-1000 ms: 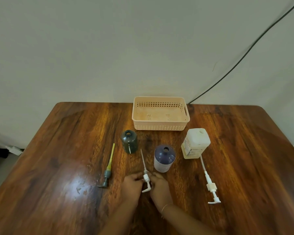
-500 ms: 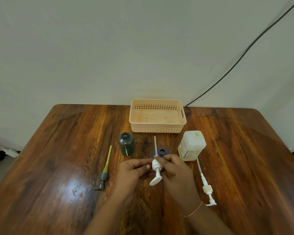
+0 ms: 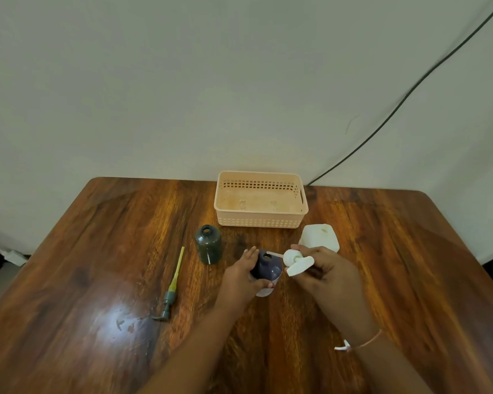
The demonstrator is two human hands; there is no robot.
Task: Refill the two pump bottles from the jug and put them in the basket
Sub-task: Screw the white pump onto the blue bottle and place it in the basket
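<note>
The left hand (image 3: 241, 275) is gripping the purple bottle (image 3: 268, 270), standing open-necked on the glossy wooden table (image 3: 97, 251). The right hand (image 3: 322, 270) is pinching a white pump (image 3: 296, 261), its tube lying at the neck. A grey-and-yellow pump (image 3: 172, 285) is lying left. Farther back, the dark green bottle (image 3: 208, 247) and white jug (image 3: 320, 237) are standing before the perforated peach basket (image 3: 261, 220).
</note>
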